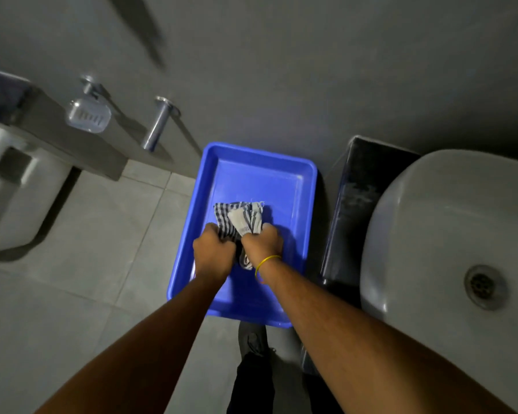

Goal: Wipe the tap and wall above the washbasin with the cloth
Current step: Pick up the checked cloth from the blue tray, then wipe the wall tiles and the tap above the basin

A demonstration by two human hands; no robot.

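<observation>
A checked grey-and-white cloth [240, 218] is bunched over a blue plastic tub [304, 186] on the floor. My left hand [213, 252] and my right hand [262, 243] both grip the cloth's near end, fists close together above the tub. A yellow band circles my right wrist. The white washbasin [431, 234] with its metal drain [483, 285] fills the right side. The grey wall [281, 70] rises behind the tub. No tap over the basin is in view.
A chrome fitting [159, 124] and a soap dish [89, 115] stick out from the wall at the left, above a grey ledge and a white toilet cistern [9, 186]. A dark cabinet [350, 210] stands beside the basin. My shoe [251, 339] is below the tub.
</observation>
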